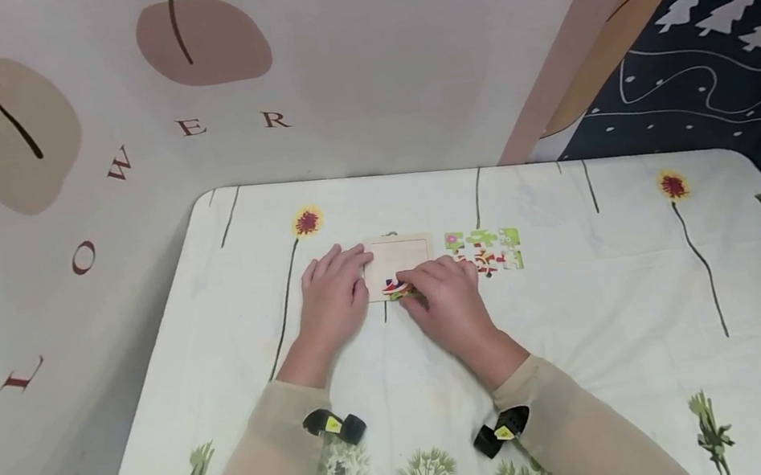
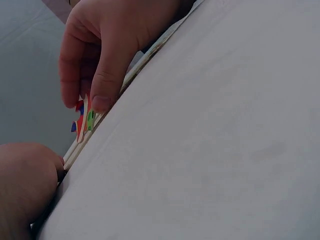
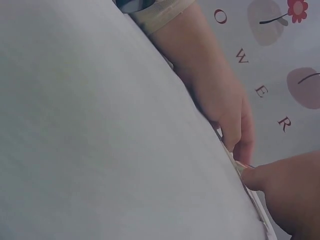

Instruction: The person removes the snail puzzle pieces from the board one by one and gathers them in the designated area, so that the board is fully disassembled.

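Note:
A thin, light wooden puzzle board (image 1: 401,255) with a raised border lies flat on the table. My right hand (image 1: 452,304) pinches a puzzle piece (image 1: 396,287) between thumb and fingers over the board's near edge. In the left wrist view the piece (image 2: 84,122) is tilted, showing red, blue and green. My left hand (image 1: 332,297) rests beside the board's left side, fingertips at its edge, fingers loosely extended. The right wrist view has the left hand (image 3: 220,100) and the right hand (image 3: 290,192) close together along the board's edge.
Several more puzzle pieces (image 1: 483,239), green, red and white, are laid out in a block right of the board, partly behind the right hand. A flower-printed white cloth (image 1: 615,294) covers the table. A printed wall (image 1: 364,69) stands behind the far edge.

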Demonstrator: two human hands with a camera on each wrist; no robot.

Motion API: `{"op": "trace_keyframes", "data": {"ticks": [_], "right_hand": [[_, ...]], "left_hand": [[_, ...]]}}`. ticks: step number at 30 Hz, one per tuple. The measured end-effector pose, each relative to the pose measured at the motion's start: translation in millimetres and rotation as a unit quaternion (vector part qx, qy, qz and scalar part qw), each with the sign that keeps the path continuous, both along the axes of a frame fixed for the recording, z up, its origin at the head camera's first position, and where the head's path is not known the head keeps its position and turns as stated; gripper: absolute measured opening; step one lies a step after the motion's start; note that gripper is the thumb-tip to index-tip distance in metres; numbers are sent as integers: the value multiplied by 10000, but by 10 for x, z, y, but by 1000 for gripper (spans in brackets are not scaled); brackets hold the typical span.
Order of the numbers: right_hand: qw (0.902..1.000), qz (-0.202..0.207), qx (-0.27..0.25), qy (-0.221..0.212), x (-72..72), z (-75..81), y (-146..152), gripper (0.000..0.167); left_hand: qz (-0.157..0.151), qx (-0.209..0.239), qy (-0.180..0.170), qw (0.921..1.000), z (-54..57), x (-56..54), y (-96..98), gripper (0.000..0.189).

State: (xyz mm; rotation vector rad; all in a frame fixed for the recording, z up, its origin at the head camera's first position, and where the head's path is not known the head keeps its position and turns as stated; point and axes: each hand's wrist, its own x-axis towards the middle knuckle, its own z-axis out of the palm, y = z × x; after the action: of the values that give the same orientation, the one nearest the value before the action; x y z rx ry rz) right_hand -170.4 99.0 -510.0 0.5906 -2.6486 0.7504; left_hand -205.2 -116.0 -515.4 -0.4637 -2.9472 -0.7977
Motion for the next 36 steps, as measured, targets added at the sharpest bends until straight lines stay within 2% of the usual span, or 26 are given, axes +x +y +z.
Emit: {"op": "trace_keyframes", "data": {"ticks": [4, 11, 14, 19, 27, 36], "right_hand": [[9999, -63, 115, 11, 14, 18, 5, 40], [9983, -245, 314, -434, 64, 68, 90, 40], [9977, -352, 153, -556, 107, 68, 224, 40], [9972, -504, -245, -494, 184, 51, 524, 42], [9951, -833, -291, -442, 278, -14, 956, 43], [9931, -898, -528, -544, 310, -53, 1085, 39]], "left_hand": [[11, -33, -15, 10000, 1, 1, -10, 43], [0, -56, -56, 10000, 12, -6, 0, 43], [-4, -57, -22, 10000, 5, -6, 14, 42], [-3, -81, 28, 10000, -6, -7, 20, 42], [31, -53, -5, 10000, -11, -6, 4, 42], [29, 16, 4, 10000, 1, -1, -6, 42]]}}
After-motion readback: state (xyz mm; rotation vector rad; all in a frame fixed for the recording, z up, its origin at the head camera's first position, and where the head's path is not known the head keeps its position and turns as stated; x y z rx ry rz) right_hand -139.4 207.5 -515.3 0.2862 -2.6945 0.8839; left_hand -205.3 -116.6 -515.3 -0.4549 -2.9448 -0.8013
